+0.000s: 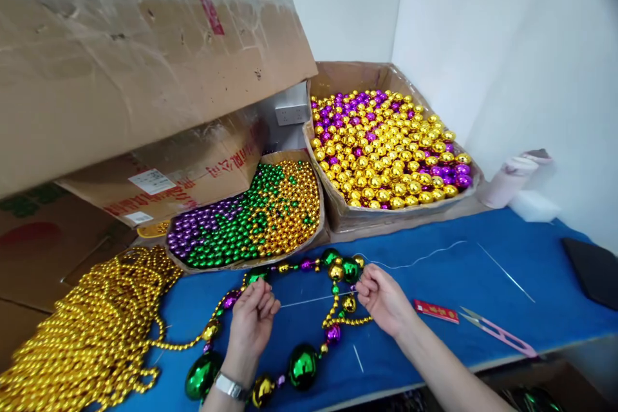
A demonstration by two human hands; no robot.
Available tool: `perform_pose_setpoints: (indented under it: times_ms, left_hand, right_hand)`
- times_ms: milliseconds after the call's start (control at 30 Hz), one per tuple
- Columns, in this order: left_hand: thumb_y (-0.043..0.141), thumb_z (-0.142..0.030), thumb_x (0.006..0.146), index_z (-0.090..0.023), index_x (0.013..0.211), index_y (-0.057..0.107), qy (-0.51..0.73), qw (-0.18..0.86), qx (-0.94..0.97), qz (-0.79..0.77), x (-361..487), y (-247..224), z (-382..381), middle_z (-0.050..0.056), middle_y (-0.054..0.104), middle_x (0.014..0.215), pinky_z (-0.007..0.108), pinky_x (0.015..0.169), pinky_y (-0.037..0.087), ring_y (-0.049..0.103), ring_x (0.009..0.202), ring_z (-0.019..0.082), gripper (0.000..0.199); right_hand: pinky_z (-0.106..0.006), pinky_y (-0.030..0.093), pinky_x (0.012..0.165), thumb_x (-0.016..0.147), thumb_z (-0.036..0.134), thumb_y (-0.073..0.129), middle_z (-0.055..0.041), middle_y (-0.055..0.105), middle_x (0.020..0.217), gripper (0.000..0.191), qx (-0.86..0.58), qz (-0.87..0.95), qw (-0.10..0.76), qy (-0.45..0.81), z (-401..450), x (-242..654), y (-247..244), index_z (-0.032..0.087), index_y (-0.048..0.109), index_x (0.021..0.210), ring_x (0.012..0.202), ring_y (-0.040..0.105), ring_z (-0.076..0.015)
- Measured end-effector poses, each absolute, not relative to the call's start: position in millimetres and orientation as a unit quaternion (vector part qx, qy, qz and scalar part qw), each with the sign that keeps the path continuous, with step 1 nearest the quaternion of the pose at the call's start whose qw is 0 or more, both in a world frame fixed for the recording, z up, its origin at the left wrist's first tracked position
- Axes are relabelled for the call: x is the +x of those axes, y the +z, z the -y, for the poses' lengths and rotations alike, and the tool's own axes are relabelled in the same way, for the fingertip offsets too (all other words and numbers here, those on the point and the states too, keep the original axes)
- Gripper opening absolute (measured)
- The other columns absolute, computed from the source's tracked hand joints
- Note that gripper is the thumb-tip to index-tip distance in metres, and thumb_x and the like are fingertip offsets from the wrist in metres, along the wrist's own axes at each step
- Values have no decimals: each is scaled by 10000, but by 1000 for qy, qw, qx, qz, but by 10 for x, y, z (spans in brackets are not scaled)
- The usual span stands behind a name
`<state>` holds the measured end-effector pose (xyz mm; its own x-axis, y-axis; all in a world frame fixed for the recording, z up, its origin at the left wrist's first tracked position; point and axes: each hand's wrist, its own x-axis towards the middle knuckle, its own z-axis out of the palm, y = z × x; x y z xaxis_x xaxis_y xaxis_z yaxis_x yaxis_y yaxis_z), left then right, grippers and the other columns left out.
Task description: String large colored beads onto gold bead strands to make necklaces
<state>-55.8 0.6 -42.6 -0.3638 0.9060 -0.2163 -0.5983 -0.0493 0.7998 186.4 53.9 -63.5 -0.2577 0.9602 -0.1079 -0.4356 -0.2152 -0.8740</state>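
A thin white thread (pixel 309 300) runs nearly straight between my two hands. My left hand (pixel 252 317) is closed, its fingertips pinching the left end of this stretch. My right hand (pixel 383 299) pinches the thread at the other side, close to a cluster of green and gold beads. Below and around them lies a bead necklace (pixel 303 367) in green, gold and purple, with large and small balls. Part of it is hidden behind my hands and left wrist. Another loose length of thread (pixel 410 265) trails to the right across the blue cloth (pixel 434 270).
Gold bead strands (pixel 96 328) are heaped at the left. Behind stand a box of small beads (pixel 321 232) and a box of larger beads (pixel 347 219). Pink scissors (pixel 502 333), a red packet (pixel 436 311), a thin needle-like rod (pixel 506 273) and a black flat object (pixel 591 270) lie right.
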Motion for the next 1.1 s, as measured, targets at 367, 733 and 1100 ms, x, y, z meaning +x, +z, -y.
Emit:
perform_pose_setpoints:
  times_ms: [367, 733, 1100]
  left_hand:
    - [500, -479, 847, -123, 1048, 646, 583, 568, 351, -462, -270, 96, -111, 50, 540, 800, 266, 569, 420, 496, 697, 146, 434]
    - [578, -362, 823, -136, 832, 637, 331, 583, 573, -472, 177, 170, -283, -16, 495, 644, 217, 518, 300, 394, 567, 94, 234]
    - [543, -323, 856, -135, 802, 593, 444, 687, 370, -440, 66, 11, -289, -28, 438, 604, 204, 450, 269, 364, 471, 57, 201]
  right_hand:
    - [-358, 430, 829, 898, 327, 497, -51, 603, 898, 185, -341, 738, 380, 441, -575, 2304, -184, 201, 616, 834, 898, 553, -200]
    - [-281, 453, 847, 903, 248, 484, -46, 600, 1019, 137, -247, 873, 351, 231, -894, 1855, 28, 216, 617, 889, 948, 556, -161]
    - [-263, 457, 765, 891, 196, 505, -43, 601, 938, 158, -322, 822, 388, 266, -597, 1810, -255, 217, 588, 1025, 883, 576, -163]
